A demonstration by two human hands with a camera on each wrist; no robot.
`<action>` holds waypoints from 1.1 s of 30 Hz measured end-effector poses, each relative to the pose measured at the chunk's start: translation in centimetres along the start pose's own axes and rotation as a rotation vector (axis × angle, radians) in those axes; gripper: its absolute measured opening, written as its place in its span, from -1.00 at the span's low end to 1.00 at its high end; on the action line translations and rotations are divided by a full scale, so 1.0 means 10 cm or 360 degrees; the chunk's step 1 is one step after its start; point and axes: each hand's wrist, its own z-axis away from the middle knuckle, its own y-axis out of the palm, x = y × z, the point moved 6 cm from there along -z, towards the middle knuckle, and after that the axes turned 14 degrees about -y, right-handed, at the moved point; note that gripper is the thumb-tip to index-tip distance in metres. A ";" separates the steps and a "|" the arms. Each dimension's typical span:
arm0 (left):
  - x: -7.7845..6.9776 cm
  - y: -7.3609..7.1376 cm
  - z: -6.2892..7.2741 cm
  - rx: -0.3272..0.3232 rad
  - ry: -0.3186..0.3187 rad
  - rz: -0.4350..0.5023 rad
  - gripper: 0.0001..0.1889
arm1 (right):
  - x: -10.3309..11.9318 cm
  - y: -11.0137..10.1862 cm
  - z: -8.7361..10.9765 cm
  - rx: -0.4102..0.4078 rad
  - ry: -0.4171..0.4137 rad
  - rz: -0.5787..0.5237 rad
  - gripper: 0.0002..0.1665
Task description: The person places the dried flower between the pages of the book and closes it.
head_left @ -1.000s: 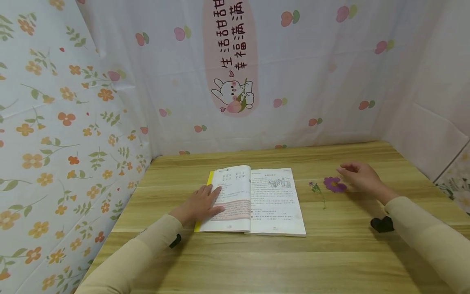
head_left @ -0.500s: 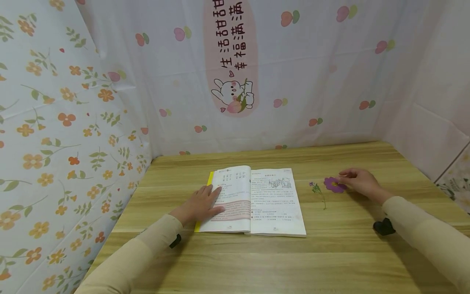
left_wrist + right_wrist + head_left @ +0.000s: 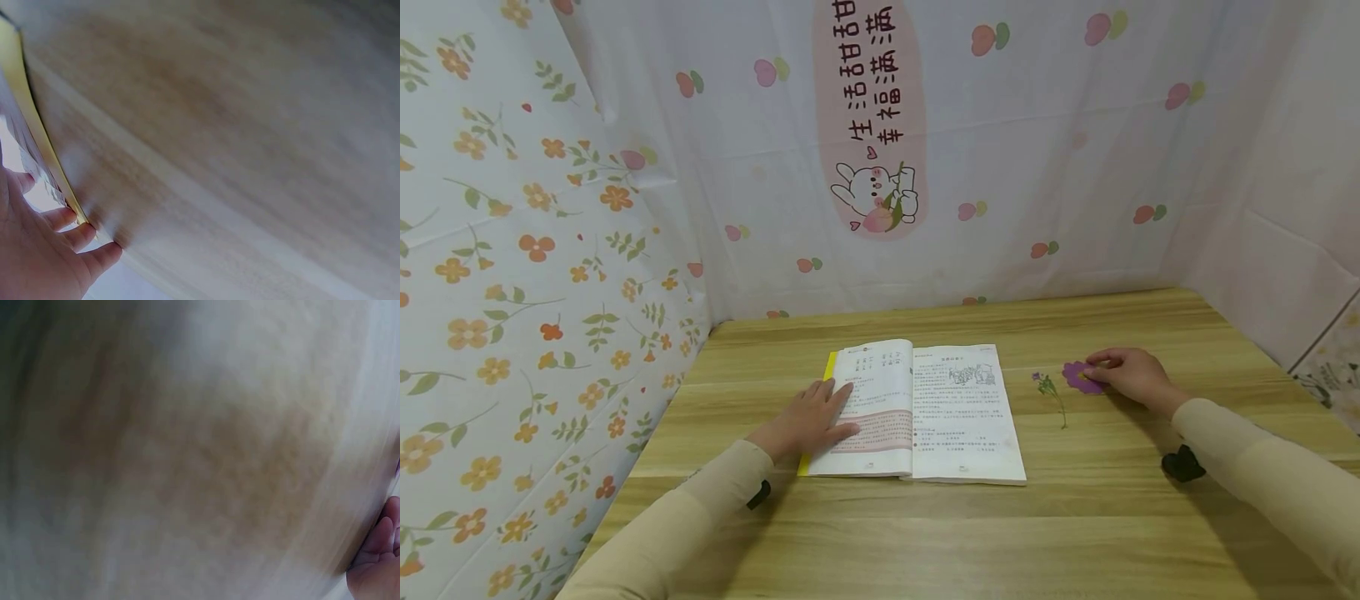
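Note:
An open book with a yellow cover edge lies on the wooden table. My left hand rests with spread fingers on its left page; in the left wrist view, fingertips reach over the yellow edge. To the right of the book lies a flat purple flower with a yellow centre. Thumb and forefinger of my right hand pinch its right edge, hiding part of the petals. The right wrist view catches only curled fingers at its right border.
Between book and purple flower lies a thin green sprig with small purple blossoms. Behind the table hangs a printed curtain, and a flower-patterned one borders the left side.
My right hand has come down and slightly left onto the purple flower, its thumb and forefinger closing on the edge. The left hand and the book have stayed put.

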 end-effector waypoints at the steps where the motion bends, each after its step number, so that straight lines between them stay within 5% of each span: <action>1: 0.00 0.00 0.00 -0.0001 0.0000 0.0007 -0.14 | 0.00 0.00 0.00 -0.0004 0.0003 0.0006 -0.35; 17: -0.04 -0.04 0.05 -0.0025 0.0017 0.0012 -0.16 | -0.01 -0.02 0.02 -0.0100 0.0046 -0.0038 -0.52; 33: -0.04 -0.06 0.05 -0.0039 0.0030 0.0006 -0.16 | 0.20 -0.09 -0.06 -0.0163 0.0130 -0.0590 -0.23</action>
